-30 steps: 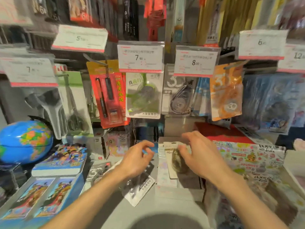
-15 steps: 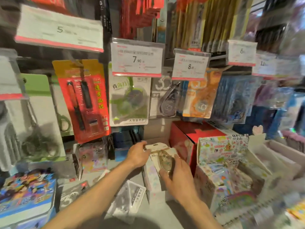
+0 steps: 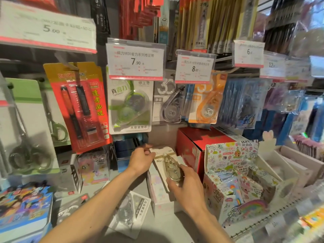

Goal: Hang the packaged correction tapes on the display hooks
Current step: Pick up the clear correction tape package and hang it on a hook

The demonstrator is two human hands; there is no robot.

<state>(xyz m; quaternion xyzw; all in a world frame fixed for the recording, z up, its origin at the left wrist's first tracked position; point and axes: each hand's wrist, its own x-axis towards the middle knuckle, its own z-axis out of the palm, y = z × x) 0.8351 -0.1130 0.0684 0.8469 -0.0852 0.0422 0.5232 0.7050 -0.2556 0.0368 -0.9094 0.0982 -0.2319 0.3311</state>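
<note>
Hands hold one cream-carded correction tape pack [image 3: 164, 159] low in front of the hook wall, above a pale box [image 3: 158, 190] on the shelf. Its clear, teardrop-shaped dispenser sits under a blister, and the card reads "40m". The left hand [image 3: 141, 159] pinches the card's top left corner; the right hand [image 3: 185, 185] grips its lower end, fingers curled around the dispenser. Three other tape packs hang on hooks above: a green pack [image 3: 129, 106] printed "修正带" and "大容量带芯", a grey pack [image 3: 168, 104] and an orange pack [image 3: 206, 102], both marked "30". Two price tags above them read "7.90" [image 3: 135, 60] and "8.00" [image 3: 194, 68]. One more clear pack [image 3: 130, 211] lies flat on the shelf below the left forearm.
</note>
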